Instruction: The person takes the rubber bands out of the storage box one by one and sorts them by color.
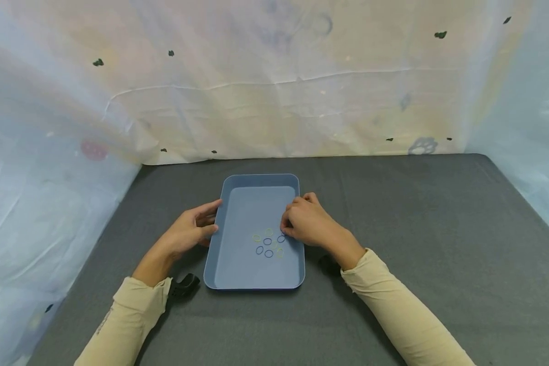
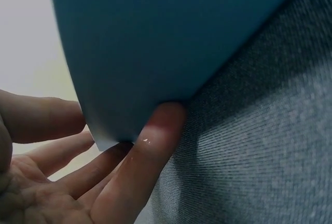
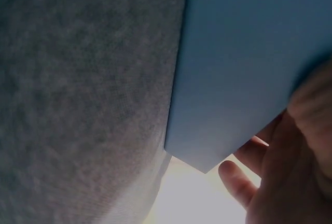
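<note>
A blue-grey rectangular tray [image 1: 238, 264] lies on the table with several small thin rings [image 1: 268, 253] in it, some dark blue, some yellow-green. My left hand [image 1: 189, 231] is at the tray's left side, its thumb and fingers against the rim and outer wall. In the left wrist view, fingers [image 2: 161, 130] touch the tray wall [image 2: 129, 42]. My right hand [image 1: 308, 221] reaches over the right rim, fingertips bent down beside a dark blue ring [image 1: 281, 239]. Whether they pinch a ring is hidden. In the right wrist view, the tray's outer wall [image 3: 238, 63] hides those fingertips.
A dark grey cloth [image 1: 393, 213] covers the table. Behind it hangs a pale patterned curtain [image 1: 293, 112], with lighter curtain at both sides. Black wrist gear [image 1: 185, 285] sits under the left wrist, and a dark piece [image 1: 329, 265] shows below the right wrist.
</note>
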### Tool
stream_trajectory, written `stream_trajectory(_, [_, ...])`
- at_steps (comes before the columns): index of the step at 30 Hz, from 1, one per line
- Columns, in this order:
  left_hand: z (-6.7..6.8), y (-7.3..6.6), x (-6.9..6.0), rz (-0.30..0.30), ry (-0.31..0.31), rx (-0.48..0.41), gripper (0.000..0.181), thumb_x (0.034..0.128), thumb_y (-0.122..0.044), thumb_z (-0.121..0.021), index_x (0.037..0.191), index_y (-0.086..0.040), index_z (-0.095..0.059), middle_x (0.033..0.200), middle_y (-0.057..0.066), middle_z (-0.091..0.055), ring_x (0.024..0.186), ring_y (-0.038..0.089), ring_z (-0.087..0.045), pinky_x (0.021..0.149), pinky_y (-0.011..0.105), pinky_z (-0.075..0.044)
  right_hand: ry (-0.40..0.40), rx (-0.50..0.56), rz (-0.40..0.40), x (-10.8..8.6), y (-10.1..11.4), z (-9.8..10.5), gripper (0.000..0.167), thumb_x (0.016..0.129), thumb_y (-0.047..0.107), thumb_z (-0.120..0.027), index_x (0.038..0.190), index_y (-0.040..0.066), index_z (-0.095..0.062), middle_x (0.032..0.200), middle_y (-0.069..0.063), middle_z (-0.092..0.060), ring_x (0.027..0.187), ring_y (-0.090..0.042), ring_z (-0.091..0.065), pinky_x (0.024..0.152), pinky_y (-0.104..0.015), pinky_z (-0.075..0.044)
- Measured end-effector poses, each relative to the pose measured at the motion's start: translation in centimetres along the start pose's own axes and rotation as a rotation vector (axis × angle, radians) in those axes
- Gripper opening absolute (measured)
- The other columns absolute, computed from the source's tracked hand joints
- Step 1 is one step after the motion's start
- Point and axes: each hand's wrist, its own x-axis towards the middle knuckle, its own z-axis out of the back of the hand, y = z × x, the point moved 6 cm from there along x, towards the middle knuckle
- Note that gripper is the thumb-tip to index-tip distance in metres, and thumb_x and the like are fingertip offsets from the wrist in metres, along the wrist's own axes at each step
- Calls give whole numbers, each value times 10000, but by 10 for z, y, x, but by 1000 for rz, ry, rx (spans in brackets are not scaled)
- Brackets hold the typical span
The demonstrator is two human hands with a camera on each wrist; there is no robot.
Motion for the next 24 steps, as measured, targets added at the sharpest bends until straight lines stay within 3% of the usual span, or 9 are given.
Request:
stream_trajectory(16, [-1, 5, 1, 26, -27, -11, 675, 992, -44, -555, 1589, -164, -261, 1593, 210, -328, 1418, 427, -391, 806, 439, -600, -81, 43, 64, -5, 4, 14, 75, 897, 237, -746, 825, 251, -731, 882, 106, -688, 984, -155, -590, 1028, -484, -358])
stream_trajectory(24, [1, 8, 1, 19, -25, -11, 673, 995, -52, -559, 1588, -170, -263, 1600, 207, -315, 1420, 431, -383, 810, 445, -596, -139, 136, 74, -6, -6, 25, 55, 912, 224, -734, 857, 220, -740, 933, 82, -700, 999, -171, -601, 978, -456, -407])
